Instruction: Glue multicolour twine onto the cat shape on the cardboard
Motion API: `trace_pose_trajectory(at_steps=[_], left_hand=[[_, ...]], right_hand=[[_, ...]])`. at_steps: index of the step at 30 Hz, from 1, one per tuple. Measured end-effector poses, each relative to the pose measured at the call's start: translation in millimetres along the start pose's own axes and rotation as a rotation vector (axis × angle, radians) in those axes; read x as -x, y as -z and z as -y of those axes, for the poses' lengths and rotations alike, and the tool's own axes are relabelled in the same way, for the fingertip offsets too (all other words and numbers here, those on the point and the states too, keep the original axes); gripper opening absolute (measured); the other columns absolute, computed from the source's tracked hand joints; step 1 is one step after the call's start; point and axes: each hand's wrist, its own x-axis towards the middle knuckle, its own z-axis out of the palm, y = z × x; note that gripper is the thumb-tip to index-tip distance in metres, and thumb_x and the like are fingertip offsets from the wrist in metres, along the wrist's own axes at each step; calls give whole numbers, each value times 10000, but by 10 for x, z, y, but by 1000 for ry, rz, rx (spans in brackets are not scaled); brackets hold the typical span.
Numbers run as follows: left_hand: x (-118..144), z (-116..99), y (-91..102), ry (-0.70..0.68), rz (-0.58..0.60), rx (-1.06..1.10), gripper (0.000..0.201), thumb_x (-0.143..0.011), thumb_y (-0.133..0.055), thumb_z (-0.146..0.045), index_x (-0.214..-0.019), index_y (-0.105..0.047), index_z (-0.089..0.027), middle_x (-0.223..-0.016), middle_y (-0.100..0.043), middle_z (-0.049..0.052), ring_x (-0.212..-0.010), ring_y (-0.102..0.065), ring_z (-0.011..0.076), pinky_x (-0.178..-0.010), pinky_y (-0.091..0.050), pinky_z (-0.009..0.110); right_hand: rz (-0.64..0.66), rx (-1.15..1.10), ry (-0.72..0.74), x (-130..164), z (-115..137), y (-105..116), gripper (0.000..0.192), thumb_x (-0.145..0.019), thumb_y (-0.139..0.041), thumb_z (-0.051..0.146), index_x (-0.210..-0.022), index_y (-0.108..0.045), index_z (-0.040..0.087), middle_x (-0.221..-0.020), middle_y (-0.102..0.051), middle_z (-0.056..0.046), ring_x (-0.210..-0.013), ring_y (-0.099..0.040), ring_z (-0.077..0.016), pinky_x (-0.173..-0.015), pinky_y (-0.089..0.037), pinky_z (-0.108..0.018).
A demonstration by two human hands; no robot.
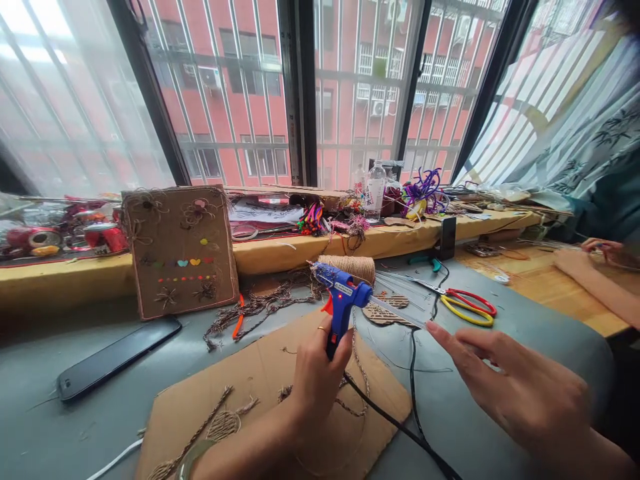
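My left hand (320, 360) is closed round the handle of a blue glue gun (343, 300), its nozzle pointing up and left. A small red light glows on the gun's side, and a frayed fibre mess clings near its tip. From the back of the gun sticks out a clear glue stick (397, 311). One fingertip of my right hand (515, 380) presses against the stick's free end, the other fingers curled. Below the gun lies a cardboard sheet (270, 373) with braided twine (205, 423) and a coiled twine piece (223, 425) on it.
Behind the gun lies a twine spool (357, 268). Scissors (467, 307) and a black cord (414, 373) are to the right, a phone (120, 357) to the left. A decorated cardboard panel (180, 233) leans on the cluttered sill (280, 257). Another person's hands (583, 260) show far right.
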Motion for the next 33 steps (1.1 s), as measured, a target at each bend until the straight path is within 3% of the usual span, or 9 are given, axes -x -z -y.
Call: trace_pose_trajectory(at_steps=[3, 7, 9, 13, 18, 21, 23, 27, 33], left_hand=[[2, 47, 1, -119, -77, -68, 143, -871, -472, -262, -790, -550, -172, -532, -418, -66, -466, -381, 87, -460, -290, 185], [-20, 132, 3, -320, -192, -153, 103, -875, -495, -244, -891, -544, -156, -560, -474, -52, -478, -425, 92, -460, -282, 196], [-32, 165, -2, -422, -248, -187, 118, -884, -496, -238, -954, -524, -148, -597, -510, -36, -501, -458, 97, -465, -288, 199], [-37, 180, -5, -611, -313, -234, 179, -899, -492, -232, -1056, -472, -147, -680, -572, 3, -573, -519, 111, -494, -328, 199], [-6, 134, 18, -693, -301, -277, 216, -906, -473, -209, -1109, -434, -149, -710, -590, 24, -592, -536, 118, -508, -354, 203], [11, 113, 27, -705, -285, -285, 214, -905, -472, -205, -1106, -419, -151, -695, -582, 20, -580, -530, 119, -501, -352, 204], [16, 106, 29, -712, -281, -286, 206, -904, -471, -199, -1097, -412, -154, -685, -575, 15, -572, -523, 118, -497, -346, 205], [11, 99, 24, -713, -275, -293, 181, -902, -474, -195, -1071, -427, -151, -662, -556, 7, -561, -518, 116, -486, -331, 206], [-4, 100, 9, -711, -308, -296, 255, -909, -458, -218, -1144, -397, -141, -636, -541, -12, -535, -509, 117, -471, -313, 211]], right_hand=[[-3, -9, 19, -32, 1, 77, 544, -713, -693, 5, -1201, -610, 231, -733, -696, 27, -570, -619, -88, -556, -402, -232], [90, -51, 2, 8, -7, 145, 620, -827, -578, 39, -1393, -400, 222, -825, -713, -9, -631, -653, -93, -547, -428, -215], [124, -128, -28, 60, 0, 160, 586, -888, -485, 74, -1429, -324, 229, -904, -718, -25, -688, -673, -107, -575, -458, -214], [163, -387, -140, 140, 20, 191, 565, -897, -453, 99, -1423, -333, 267, -981, -706, -15, -768, -682, -111, -652, -510, -179], [363, -913, -402, 79, 45, 252, 507, -906, -415, 157, -1337, -426, 425, -744, -662, 74, -489, -584, -52, -507, -509, -135], [555, -1210, -662, 20, 85, 247, 329, -924, -423, 296, -1199, -595, 347, -658, -632, 42, -406, -534, -68, -419, -491, -168], [651, -1295, -804, 1, 106, 225, 321, -917, -428, 378, -1115, -654, 266, -617, -625, 17, -385, -524, -85, -377, -474, -186], [574, -1156, -842, -8, 98, 188, 264, -853, -534, 422, -972, -690, 245, -647, -673, 13, -434, -563, -95, -405, -490, -173], [289, -644, -577, -13, 111, 195, 147, -833, -593, 372, -929, -684, 310, -594, -668, 85, -485, -634, -88, -476, -503, -129]])
